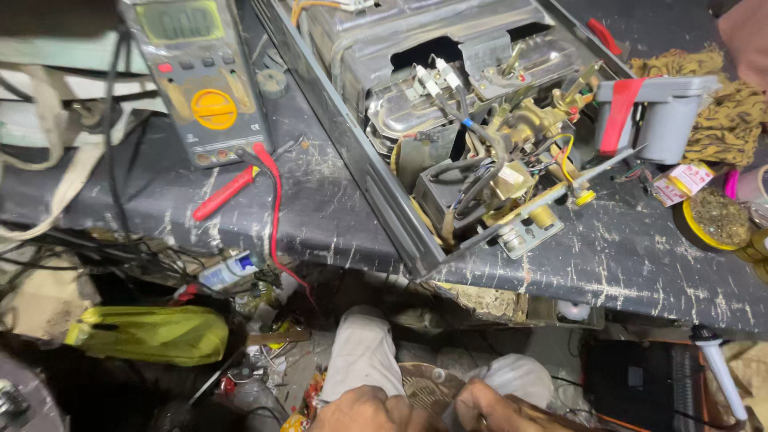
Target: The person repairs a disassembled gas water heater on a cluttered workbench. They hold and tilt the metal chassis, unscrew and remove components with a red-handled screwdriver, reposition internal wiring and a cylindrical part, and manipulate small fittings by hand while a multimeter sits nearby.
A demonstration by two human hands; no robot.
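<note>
Both of my hands are low at the bottom edge, below the front of the black workbench (640,256). My left hand (364,410) shows only knuckles, with a pale sleeve (362,352) above it; its fingers are cut off by the frame. My right hand (496,410) is closed on a crumpled whitish plastic bag (520,374). Between and behind the hands lies a round mesh piece (420,386). On the bench above stands an opened metal appliance casing (352,152) with brass valve parts (528,128) and wires exposed.
A grey multimeter (196,80) with a yellow dial lies at the back left, its red probe (228,192) beside it. A grey box with red tape (664,112), a patterned cloth (736,112) and a yellow tin (716,220) are on the right. A yellow-green bag (152,332) and clutter lie below.
</note>
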